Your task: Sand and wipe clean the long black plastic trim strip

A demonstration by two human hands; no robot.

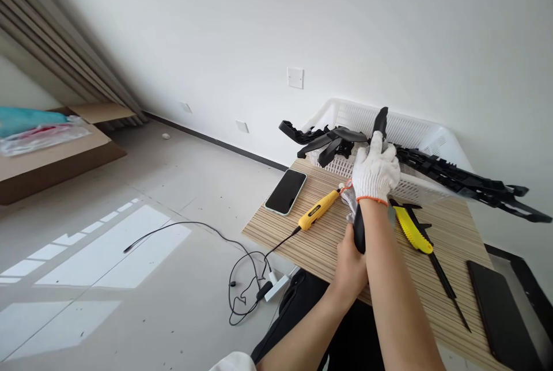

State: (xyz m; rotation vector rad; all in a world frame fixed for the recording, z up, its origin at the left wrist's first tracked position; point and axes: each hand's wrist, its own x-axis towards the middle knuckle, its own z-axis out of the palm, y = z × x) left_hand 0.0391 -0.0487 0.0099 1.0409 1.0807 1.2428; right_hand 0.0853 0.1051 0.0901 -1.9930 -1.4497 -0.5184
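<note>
Over the near part of the wood-grain bench, close to the white basket, the bare left hand holds the lower end of a black part, its fingers wrapped around it. Just beyond, the right hand, in a white knit glove with an orange cuff, lies over black plastic, one finger pointing up along an upright black tip; whether its other fingers grip anything I cannot tell. The glove also hides whether tip and lower end are one piece. Across the basket lie more black pieces: a cluster reaching past its left side and a long, slotted strip jutting well past its right. Left of the hands, a phone lies near the bench edge, with a yellow corded tool between it and the hands; a crumpled pale cloth sits beside the glove. Right of the forearms are a yellow ridged handle, a slim black tool just beside it, and a flat dark device. Below, a black cable loops across the floor near a white power strip.
</note>
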